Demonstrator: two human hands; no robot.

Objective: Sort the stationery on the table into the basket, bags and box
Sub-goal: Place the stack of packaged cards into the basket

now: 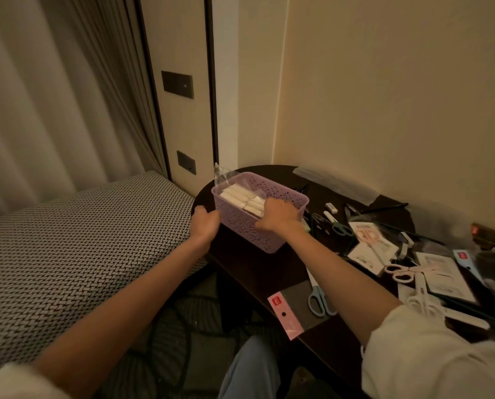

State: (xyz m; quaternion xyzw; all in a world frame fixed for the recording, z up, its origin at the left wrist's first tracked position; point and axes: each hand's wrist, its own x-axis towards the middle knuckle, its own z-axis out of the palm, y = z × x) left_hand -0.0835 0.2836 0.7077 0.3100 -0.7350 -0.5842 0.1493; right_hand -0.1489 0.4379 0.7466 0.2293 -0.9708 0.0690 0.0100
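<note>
A lilac perforated plastic basket (252, 228) stands on the left end of the dark table (257, 272). Inside it lies a clear bag of white stick-shaped items (242, 197). My left hand (204, 224) is against the basket's near-left wall, fingers loosely curved. My right hand (278, 216) grips the basket's near rim, fingers curled over the edge. Loose stationery covers the right part of the table: blue scissors (318, 295), pink scissors (399, 273), white scissors (422, 300), green scissors (339, 227), packets (373, 246) and pens (316, 218).
An empty clear bag with a pink header (291, 309) lies at the table's near edge. A long clear sleeve (335, 184) rests along the wall. A woven-pattern cushion (82, 240) sits left of the table, with curtains behind it. My knee (252, 367) is below.
</note>
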